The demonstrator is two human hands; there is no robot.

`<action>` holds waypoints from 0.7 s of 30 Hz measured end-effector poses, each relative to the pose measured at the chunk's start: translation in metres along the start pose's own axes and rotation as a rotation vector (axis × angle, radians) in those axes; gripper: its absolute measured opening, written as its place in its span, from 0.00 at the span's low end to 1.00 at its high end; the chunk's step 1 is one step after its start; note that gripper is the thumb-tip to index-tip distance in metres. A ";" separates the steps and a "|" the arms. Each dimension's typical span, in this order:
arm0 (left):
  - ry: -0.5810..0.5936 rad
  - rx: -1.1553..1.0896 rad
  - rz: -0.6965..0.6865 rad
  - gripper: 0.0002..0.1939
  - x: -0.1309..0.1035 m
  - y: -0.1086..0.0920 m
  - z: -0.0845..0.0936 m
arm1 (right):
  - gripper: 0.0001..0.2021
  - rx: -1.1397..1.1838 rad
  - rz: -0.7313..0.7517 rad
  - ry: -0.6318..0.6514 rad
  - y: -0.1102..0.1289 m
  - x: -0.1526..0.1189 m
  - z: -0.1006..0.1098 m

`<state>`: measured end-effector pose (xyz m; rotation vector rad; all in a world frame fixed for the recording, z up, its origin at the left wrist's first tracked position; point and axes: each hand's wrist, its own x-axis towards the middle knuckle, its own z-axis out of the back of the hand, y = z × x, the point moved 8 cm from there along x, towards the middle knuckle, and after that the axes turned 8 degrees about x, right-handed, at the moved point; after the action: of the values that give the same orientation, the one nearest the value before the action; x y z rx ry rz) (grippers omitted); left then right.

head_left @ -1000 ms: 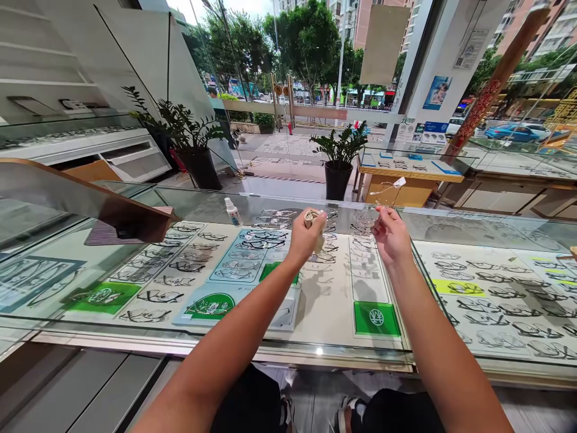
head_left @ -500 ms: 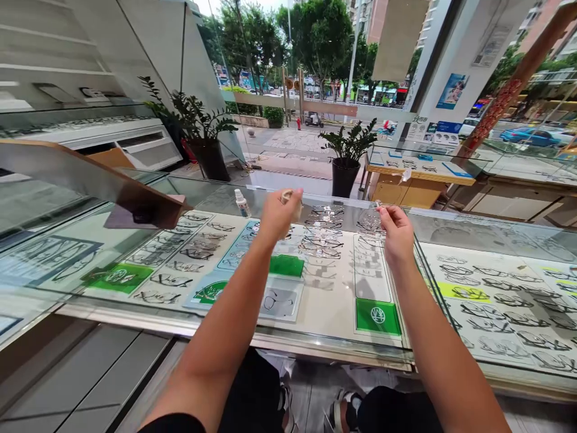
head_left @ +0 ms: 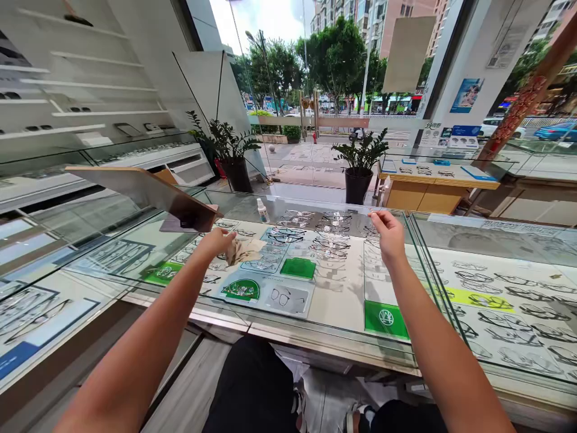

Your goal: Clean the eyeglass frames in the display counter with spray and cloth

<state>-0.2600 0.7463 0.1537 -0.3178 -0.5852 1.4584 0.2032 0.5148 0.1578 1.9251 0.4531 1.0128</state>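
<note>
My left hand (head_left: pixel 217 242) is closed on a crumpled beige cloth (head_left: pixel 247 250), which hangs toward the right over the glass counter (head_left: pixel 336 304). At the counter's far side, my right hand (head_left: pixel 391 236) is held in a pinch. Whatever its fingertips hold is too small to make out. Beside that hand, a pair of glasses (head_left: pixel 370 230) is partly hidden. To its left, several eyeglass frames (head_left: pixel 333 224) lie in a column on the glass. Another group of eyeglasses (head_left: pixel 297 218) sits further left, near a small white spray bottle (head_left: pixel 262 210).
A tilted wooden-edged panel, seemingly a mirror (head_left: pixel 148 195), stands at the left on the counter. Green display cards (head_left: pixel 298 268) lie under the glass with rows of frames. Raised glass edges (head_left: pixel 433 270) run right of my right arm. Potted plants (head_left: pixel 358 183) stand beyond.
My left hand has swung left and lower with the cloth, uncovering the glasses near the bottle. My right hand stays pinched in nearly the same place. The camera view has shifted.
</note>
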 end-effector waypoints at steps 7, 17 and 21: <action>-0.331 -0.034 -0.700 0.22 -0.071 -0.151 -0.005 | 0.12 -0.473 0.310 0.086 0.037 -0.015 -0.015; -0.394 -0.330 -1.062 0.21 -0.119 -0.245 -0.073 | 0.10 -0.958 0.382 0.240 0.041 -0.024 -0.031; -0.389 -0.336 -1.017 0.21 -0.121 -0.236 -0.089 | 0.10 -0.989 0.396 0.321 0.040 -0.031 -0.043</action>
<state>-0.0150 0.6154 0.1870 0.0337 -1.1065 0.4240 0.1475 0.4962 0.1887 0.9667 -0.2625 1.4489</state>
